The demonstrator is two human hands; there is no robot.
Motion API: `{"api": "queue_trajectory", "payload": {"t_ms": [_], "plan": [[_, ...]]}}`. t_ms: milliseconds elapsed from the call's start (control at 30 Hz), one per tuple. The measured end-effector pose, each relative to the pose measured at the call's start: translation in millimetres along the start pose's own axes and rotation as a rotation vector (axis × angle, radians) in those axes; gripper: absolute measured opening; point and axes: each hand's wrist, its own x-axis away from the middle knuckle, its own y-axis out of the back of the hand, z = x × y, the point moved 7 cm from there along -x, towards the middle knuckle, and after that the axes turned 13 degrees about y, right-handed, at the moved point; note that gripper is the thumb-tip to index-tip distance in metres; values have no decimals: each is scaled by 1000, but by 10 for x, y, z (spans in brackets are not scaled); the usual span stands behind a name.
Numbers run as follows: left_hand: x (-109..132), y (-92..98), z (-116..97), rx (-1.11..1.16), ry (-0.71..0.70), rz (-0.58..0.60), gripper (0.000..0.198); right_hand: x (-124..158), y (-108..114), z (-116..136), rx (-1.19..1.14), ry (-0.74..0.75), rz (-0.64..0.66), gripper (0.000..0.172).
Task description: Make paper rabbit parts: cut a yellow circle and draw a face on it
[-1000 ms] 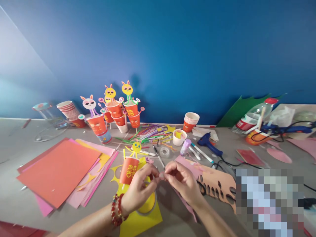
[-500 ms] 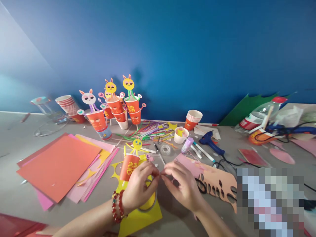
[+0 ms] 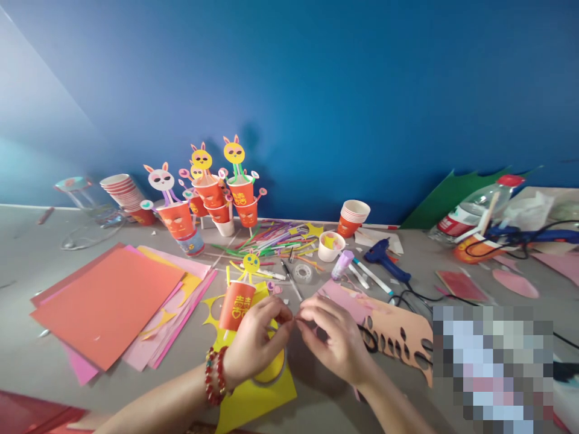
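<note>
My left hand point(image 3: 262, 337) and my right hand point(image 3: 332, 337) meet at their fingertips over the middle of the table. Both are closed in a pinch, and whatever lies between the fingers is too small to make out. Just beyond my left hand a red paper cup point(image 3: 236, 304) lies with a yellow bunny face point(image 3: 251, 262) on pipe cleaners at its top. Under my left hand are a yellow paper sheet point(image 3: 260, 404) and a roll of tape point(image 3: 274, 377), partly covered. Black-handled scissors point(image 3: 368, 339) lie beside my right hand, partly hidden.
Finished bunny cups point(image 3: 174, 220) stand at the back left, near stacked paper cups point(image 3: 121, 191). Coloured sheets point(image 3: 113, 301) lie at left. Pipe cleaners point(image 3: 280, 241), a glue stick point(image 3: 342, 265), a blue glue gun point(image 3: 384, 259) with a cable, and a bottle point(image 3: 470, 211) are farther back.
Both hands stay pinched together in nearly the same place. The view has shifted very slightly; nothing on the table has visibly moved.
</note>
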Motion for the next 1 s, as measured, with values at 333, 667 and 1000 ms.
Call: {"api": "queue_trajectory", "payload": {"t_ms": [333, 667, 1000], "plan": [[6, -14, 6, -15, -3, -9, 9, 0, -19, 7, 22, -13, 5, 14], [33, -50, -65, -218, -170, -81, 11, 22, -17, 21, 89, 76, 28, 12], [31, -6, -59, -108, -111, -17, 10, -3, 7, 2, 31, 56, 17, 12]]}}
